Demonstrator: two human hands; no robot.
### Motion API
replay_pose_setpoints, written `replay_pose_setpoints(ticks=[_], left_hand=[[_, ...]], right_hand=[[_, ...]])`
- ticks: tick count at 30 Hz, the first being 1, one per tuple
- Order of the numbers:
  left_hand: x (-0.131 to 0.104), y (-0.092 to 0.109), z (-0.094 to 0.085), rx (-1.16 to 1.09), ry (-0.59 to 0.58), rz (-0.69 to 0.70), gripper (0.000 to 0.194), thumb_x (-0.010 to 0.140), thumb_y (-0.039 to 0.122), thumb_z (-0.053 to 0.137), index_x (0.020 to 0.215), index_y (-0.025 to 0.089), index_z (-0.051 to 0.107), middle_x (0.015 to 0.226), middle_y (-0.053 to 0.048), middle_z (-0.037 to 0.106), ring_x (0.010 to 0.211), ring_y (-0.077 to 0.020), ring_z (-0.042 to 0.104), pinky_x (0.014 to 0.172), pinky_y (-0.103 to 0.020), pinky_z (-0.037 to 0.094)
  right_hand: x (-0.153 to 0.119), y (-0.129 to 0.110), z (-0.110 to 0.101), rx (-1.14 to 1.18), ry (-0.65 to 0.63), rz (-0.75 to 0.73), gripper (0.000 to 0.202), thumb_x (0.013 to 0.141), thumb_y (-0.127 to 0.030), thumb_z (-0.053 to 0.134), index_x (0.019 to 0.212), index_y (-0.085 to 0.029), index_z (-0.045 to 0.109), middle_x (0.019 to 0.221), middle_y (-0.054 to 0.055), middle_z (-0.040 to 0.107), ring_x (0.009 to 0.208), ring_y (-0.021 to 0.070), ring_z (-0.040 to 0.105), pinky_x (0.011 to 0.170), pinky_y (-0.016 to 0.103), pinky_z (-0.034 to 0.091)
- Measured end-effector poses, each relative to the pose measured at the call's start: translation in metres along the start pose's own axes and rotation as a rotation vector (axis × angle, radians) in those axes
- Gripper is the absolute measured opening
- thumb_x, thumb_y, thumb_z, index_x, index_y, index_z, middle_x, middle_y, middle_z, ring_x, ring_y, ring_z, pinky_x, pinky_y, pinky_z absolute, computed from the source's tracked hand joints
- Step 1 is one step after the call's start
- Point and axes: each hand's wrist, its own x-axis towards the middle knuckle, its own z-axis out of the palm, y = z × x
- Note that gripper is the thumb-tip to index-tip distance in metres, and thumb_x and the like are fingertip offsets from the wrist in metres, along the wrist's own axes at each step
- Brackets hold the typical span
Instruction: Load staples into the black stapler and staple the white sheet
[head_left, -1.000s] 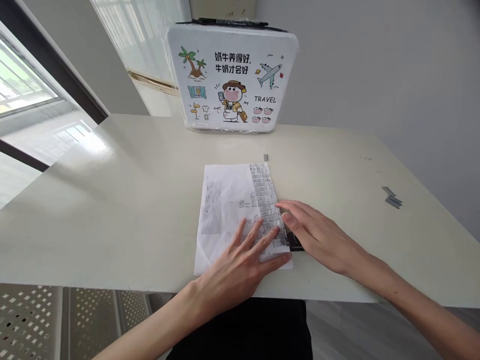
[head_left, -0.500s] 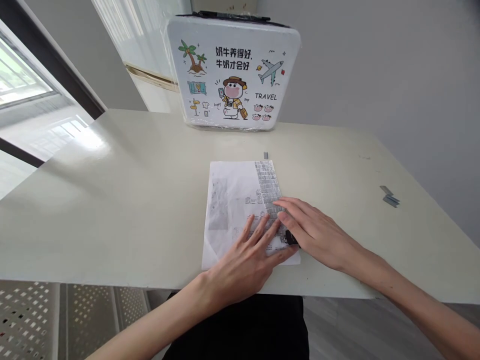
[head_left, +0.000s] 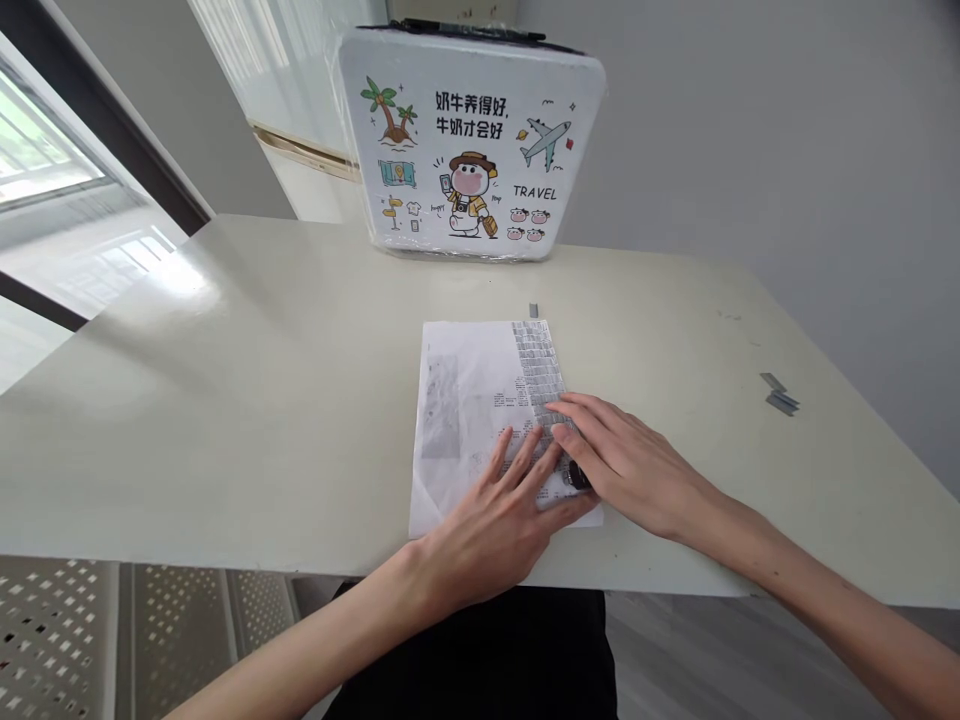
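Observation:
A white printed sheet [head_left: 480, 360] lies on the pale table, with a band of many silvery staples [head_left: 537, 365] along its right side. My left hand [head_left: 506, 520] rests on the lower part of the sheet with its fingers spread. To its right, my right hand [head_left: 634, 465] is closed over a small black tool [head_left: 577, 475] with a metal end, which looks like a stapler. That hand hides most of the tool, and its fingertips touch the staple band.
A white case [head_left: 469, 140] with cartoon prints and plastic wrap stands upright at the back of the table [head_left: 262, 420]. One small staple strip [head_left: 533, 311] lies behind the sheet; several more strips [head_left: 781, 402] lie at the right.
My right thumb has shifted slightly left and down, and less of the black tool shows. The rest of the view has moved only slightly.

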Motion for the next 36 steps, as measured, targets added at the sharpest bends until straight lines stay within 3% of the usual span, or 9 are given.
replay_pose_setpoints(ticks=[5, 14, 18, 21, 26, 31, 36], left_hand=[[-0.001, -0.001, 0.003, -0.01, 0.021, 0.001, 0.075, 0.094, 0.0, 0.051, 0.161, 0.03, 0.037, 0.177, -0.008, 0.001, 0.161, -0.0383, 0.002, 0.129, -0.066, 0.01], [0.001, -0.001, 0.0, 0.004, 0.007, 0.013, 0.065, 0.095, 0.002, 0.05, 0.157, 0.025, 0.045, 0.174, -0.012, 0.02, 0.161, -0.0372, 0.002, 0.129, -0.065, 0.009], [0.001, -0.001, -0.001, 0.012, 0.019, 0.013, 0.066, 0.095, 0.003, 0.051, 0.157, 0.027, 0.045, 0.174, -0.01, 0.021, 0.161, -0.0367, 0.003, 0.129, -0.065, 0.009], [0.001, 0.0, 0.0, 0.01, 0.024, 0.014, 0.069, 0.096, 0.004, 0.05, 0.159, 0.029, 0.04, 0.175, -0.009, 0.019, 0.161, -0.0358, 0.002, 0.129, -0.065, 0.01], [-0.001, 0.0, 0.002, 0.017, 0.012, 0.009, 0.06, 0.096, 0.005, 0.048, 0.153, 0.024, 0.048, 0.173, -0.01, 0.026, 0.161, -0.0354, 0.0, 0.129, -0.065, 0.009], [-0.004, -0.001, -0.001, -0.022, 0.012, 0.005, 0.07, 0.096, 0.0, 0.046, 0.158, 0.03, 0.039, 0.177, -0.008, 0.006, 0.161, -0.0343, -0.002, 0.128, -0.066, 0.012], [-0.014, 0.0, -0.01, -0.048, -0.011, 0.007, 0.071, 0.096, 0.002, 0.05, 0.16, 0.029, 0.039, 0.176, -0.009, 0.0, 0.16, -0.0368, 0.001, 0.129, -0.065, 0.013]], right_hand=[[0.0, 0.0, 0.001, -0.005, 0.022, -0.018, 0.063, 0.106, -0.067, 0.021, 0.154, -0.037, 0.049, 0.165, 0.001, 0.045, 0.15, 0.0338, 0.044, 0.118, 0.06, 0.044], [0.002, -0.003, 0.0, -0.047, -0.015, 0.012, 0.065, 0.105, -0.069, 0.02, 0.159, -0.039, 0.041, 0.17, 0.0, 0.038, 0.154, 0.0325, 0.038, 0.12, 0.058, 0.042], [0.003, -0.005, 0.001, -0.086, -0.011, 0.012, 0.066, 0.106, -0.068, 0.018, 0.159, -0.036, 0.041, 0.169, 0.002, 0.039, 0.153, 0.0316, 0.04, 0.12, 0.058, 0.041], [0.005, -0.006, 0.011, -0.176, 0.055, -0.03, 0.062, 0.108, -0.061, 0.019, 0.157, -0.034, 0.046, 0.167, 0.005, 0.041, 0.151, 0.0333, 0.042, 0.119, 0.061, 0.041], [0.009, -0.011, 0.026, -0.288, 0.228, -0.161, 0.055, 0.108, -0.05, 0.026, 0.153, -0.033, 0.053, 0.164, 0.007, 0.045, 0.152, 0.0396, 0.038, 0.118, 0.068, 0.037], [0.0, 0.002, 0.007, -0.023, 0.155, -0.124, 0.052, 0.11, -0.052, 0.023, 0.156, -0.038, 0.046, 0.166, 0.002, 0.043, 0.149, 0.0313, 0.045, 0.116, 0.057, 0.045], [-0.021, 0.039, -0.002, 0.004, 0.109, -0.381, 0.04, 0.105, -0.056, 0.046, 0.134, -0.034, 0.062, 0.147, 0.007, 0.062, 0.134, 0.0318, 0.06, 0.107, 0.051, 0.051]])
